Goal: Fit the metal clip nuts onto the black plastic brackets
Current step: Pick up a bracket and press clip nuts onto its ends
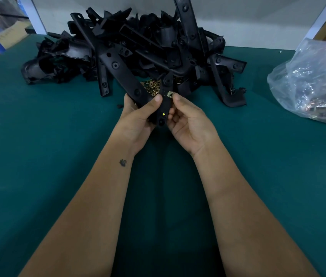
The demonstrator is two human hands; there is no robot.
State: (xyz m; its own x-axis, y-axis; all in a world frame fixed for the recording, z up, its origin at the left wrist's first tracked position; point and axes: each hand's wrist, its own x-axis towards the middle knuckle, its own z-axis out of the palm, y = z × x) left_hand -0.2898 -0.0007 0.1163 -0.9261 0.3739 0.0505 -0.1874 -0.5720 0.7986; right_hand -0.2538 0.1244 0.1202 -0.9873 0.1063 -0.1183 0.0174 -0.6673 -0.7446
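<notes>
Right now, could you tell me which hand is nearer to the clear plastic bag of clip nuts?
Right. The right hand is on the side of the bag; the left hand grips the bracket farther away.

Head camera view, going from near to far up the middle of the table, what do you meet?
Left hand and right hand around a black bracket → clip nut → loose clip nuts → bracket pile.

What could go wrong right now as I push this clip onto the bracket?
The clip nut sits at the bracket edge, pinched only by the right hand fingertips, so it might slip and drop into the loose clips below. The left hand holds the bracket in mid-air, so it may twist and the clip could seat crooked.
</notes>
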